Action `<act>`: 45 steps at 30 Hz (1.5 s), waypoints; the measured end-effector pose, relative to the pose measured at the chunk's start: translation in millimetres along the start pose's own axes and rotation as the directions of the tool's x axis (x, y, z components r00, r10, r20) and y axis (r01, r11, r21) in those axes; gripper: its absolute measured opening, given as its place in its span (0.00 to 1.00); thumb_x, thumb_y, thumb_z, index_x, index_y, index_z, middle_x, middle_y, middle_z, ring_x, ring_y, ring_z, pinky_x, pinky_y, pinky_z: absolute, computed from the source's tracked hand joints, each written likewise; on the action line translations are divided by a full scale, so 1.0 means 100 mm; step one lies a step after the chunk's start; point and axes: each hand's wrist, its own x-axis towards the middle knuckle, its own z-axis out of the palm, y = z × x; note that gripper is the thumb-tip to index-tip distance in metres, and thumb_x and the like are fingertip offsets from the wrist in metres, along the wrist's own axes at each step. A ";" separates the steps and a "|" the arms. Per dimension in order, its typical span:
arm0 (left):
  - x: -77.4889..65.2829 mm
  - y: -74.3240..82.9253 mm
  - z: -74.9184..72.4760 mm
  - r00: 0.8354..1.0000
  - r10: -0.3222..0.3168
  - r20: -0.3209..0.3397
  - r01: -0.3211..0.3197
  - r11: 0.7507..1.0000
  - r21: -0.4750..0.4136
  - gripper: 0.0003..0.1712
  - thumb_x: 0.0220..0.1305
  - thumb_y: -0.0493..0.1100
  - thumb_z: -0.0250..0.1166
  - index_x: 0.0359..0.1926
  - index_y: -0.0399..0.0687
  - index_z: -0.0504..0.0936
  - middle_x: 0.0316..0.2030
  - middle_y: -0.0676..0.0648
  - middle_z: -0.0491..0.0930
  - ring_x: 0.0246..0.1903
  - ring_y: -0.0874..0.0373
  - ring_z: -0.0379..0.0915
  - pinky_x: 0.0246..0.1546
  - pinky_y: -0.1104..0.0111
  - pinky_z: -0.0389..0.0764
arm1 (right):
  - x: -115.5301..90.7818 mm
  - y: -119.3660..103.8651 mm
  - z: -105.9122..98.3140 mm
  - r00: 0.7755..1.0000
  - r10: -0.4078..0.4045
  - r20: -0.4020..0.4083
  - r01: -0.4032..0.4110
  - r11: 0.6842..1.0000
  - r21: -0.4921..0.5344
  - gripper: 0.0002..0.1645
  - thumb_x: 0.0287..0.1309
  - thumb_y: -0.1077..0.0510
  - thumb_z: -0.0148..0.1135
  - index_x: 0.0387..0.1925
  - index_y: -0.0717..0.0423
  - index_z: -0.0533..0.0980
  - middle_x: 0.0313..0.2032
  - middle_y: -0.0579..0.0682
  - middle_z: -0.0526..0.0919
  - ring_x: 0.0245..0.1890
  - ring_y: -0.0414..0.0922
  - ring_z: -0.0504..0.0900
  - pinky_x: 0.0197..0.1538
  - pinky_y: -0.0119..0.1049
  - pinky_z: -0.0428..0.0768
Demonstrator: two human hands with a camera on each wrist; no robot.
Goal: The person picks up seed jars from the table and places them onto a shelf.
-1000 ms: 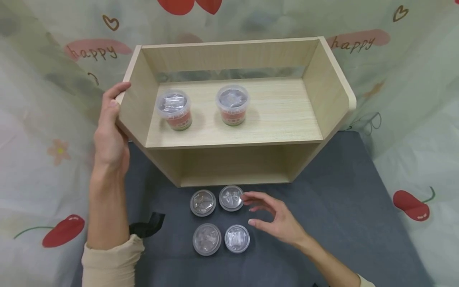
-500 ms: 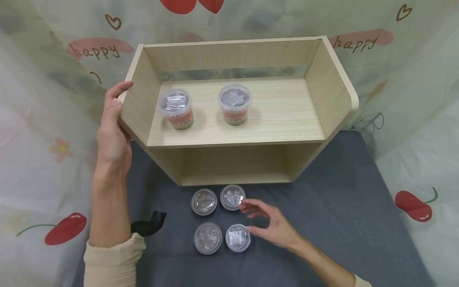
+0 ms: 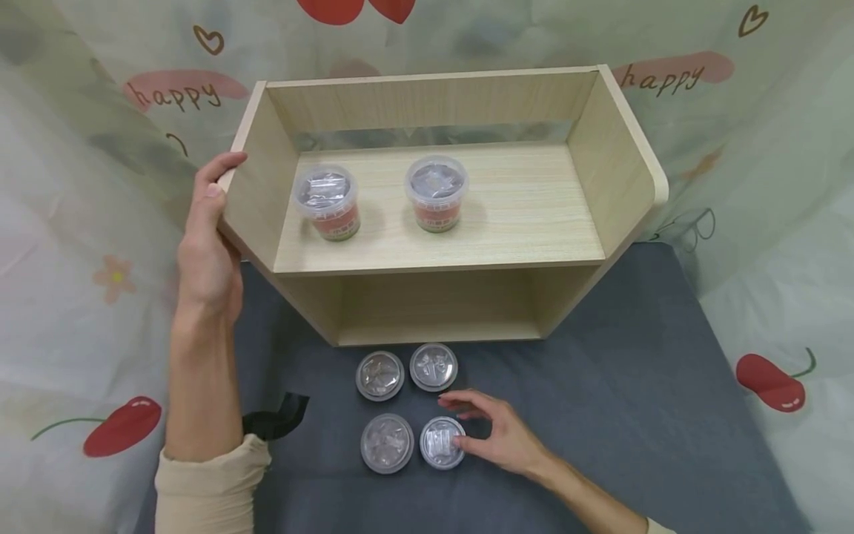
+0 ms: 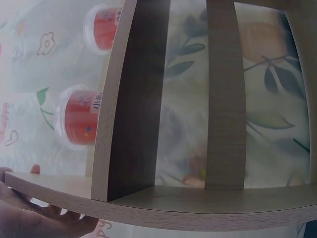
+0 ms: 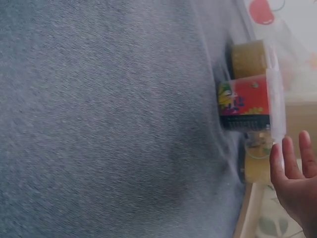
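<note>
While the left hand (image 3: 208, 252) grips the shelf (image 3: 520, 204) by its edge, the relaxed right hand (image 3: 500, 437) reaches a likely light tub (image 3: 439, 443); pinch its rim.

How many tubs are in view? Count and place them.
6: a left tub and a middle tub on the upper shelf; a far-left tub, far-right tub, near-left tub and near-right tub on the cloth.

Plain beige sleeves (image 3: 205, 493), creased
</note>
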 end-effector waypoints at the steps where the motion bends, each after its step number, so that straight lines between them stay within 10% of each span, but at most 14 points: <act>1: 0.00 0.00 0.00 1.000 0.000 0.000 0.000 1.000 0.003 0.24 0.75 0.46 0.39 0.64 0.55 0.72 0.58 0.44 0.65 0.52 0.50 0.62 0.50 0.57 0.59 | -0.01 0.01 0.01 1.000 0.000 -0.001 0.000 1.000 -0.005 0.33 0.47 0.75 0.72 0.57 0.70 0.73 0.54 0.57 0.82 0.54 0.58 0.79 0.50 0.53 0.79; 23: 0.03 -0.04 0.03 0.999 -0.006 0.040 0.007 1.000 -0.017 0.23 0.75 0.45 0.40 0.64 0.54 0.73 0.52 0.42 0.69 0.45 0.50 0.68 0.44 0.57 0.65 | -0.29 0.55 0.17 0.995 0.091 0.041 -0.091 0.996 -0.012 0.41 0.50 0.63 0.77 0.65 0.63 0.70 0.60 0.60 0.77 0.58 0.53 0.79 0.59 0.38 0.75; 45: 0.00 0.00 -0.01 1.000 -0.003 0.005 0.003 1.000 -0.002 0.24 0.75 0.46 0.39 0.63 0.54 0.73 0.54 0.43 0.67 0.48 0.50 0.65 0.48 0.57 0.61 | -0.35 0.64 0.29 0.972 0.223 0.072 -0.199 0.949 -0.245 0.54 0.46 0.50 0.80 0.73 0.49 0.64 0.66 0.40 0.73 0.64 0.43 0.73 0.65 0.39 0.69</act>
